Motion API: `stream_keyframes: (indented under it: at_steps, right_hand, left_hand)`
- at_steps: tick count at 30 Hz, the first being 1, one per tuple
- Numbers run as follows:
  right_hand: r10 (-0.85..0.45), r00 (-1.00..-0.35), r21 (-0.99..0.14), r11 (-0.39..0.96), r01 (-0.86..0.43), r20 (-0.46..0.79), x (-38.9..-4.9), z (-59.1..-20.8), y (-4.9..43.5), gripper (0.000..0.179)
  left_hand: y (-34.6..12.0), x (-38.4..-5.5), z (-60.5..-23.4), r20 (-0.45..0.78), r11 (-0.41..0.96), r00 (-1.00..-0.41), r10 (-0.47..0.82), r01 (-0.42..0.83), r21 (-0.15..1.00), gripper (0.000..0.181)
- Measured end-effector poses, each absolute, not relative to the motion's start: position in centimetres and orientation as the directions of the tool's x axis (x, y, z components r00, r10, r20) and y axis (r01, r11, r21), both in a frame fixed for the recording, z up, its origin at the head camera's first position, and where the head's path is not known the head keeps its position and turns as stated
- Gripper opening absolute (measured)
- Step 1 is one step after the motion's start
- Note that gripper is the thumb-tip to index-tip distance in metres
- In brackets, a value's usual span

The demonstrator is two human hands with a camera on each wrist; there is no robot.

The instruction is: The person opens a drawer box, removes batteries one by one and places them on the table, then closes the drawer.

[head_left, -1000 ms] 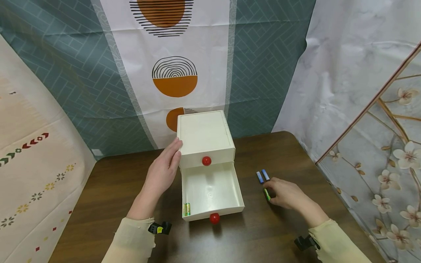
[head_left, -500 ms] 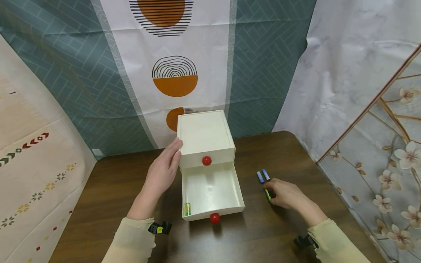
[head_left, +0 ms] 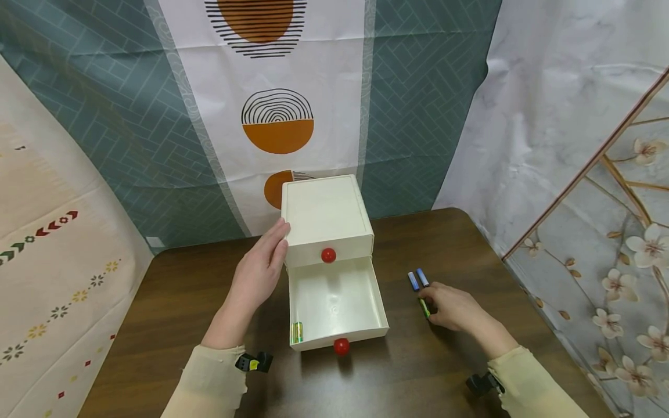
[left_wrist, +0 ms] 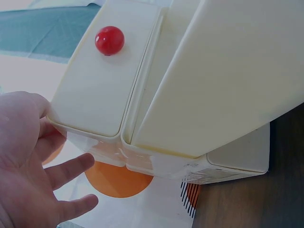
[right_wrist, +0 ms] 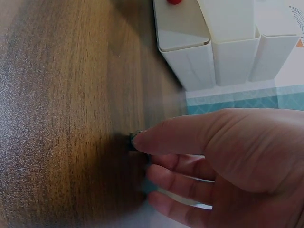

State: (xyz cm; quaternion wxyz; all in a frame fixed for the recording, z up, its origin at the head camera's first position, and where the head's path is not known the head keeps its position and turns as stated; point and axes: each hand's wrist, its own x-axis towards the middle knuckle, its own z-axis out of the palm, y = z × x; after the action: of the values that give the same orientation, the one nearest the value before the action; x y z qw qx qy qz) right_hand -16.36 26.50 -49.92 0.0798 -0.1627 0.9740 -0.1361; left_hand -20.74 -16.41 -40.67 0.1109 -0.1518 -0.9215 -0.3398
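Note:
My left hand rests with extended fingers against the left side of a white drawer box. In the left wrist view its thumb side meets the box's front edge and the other fingers are spread beside the wall. The middle drawer is pulled out, with green-and-gold batteries standing in its front left corner. On the table to the right, my right hand pinches a green battery between thumb and fingers. The right wrist view shows only a small dark end of it at the thumb tip.
Two blue batteries lie on the brown table just beyond the right hand. Red round knobs stick out from the drawer fronts. Patterned cloths hang behind the table and at both sides.

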Motion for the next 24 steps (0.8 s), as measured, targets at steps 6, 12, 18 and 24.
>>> stream_keyframes:
  at_steps: [6,12,18,24]
  right_hand:
    - [-0.341,-0.933,-0.309,0.905,-0.294,-0.112,-16.47,-49.98,26.48,0.047]
    - [-0.339,-0.933,-0.309,0.906,-0.29,-0.117,-16.49,-50.06,26.54,0.047]
    - [-0.336,-0.933,-0.311,0.907,-0.284,-0.126,-16.54,-50.0,26.44,0.049]
    - [-0.336,-0.933,-0.311,0.907,-0.283,-0.132,-16.49,-49.76,26.31,0.05]
  left_hand:
    - [-16.44,-20.73,-40.64,0.309,0.721,-0.928,0.206,0.358,0.594,0.049]
    - [-16.48,-20.73,-40.6,0.307,0.72,-0.928,0.209,0.359,0.594,0.049]
    - [-16.53,-20.73,-40.6,0.314,0.719,-0.926,0.21,0.364,0.593,0.049]
    - [-16.56,-20.7,-40.66,0.315,0.717,-0.926,0.209,0.365,0.595,0.049]
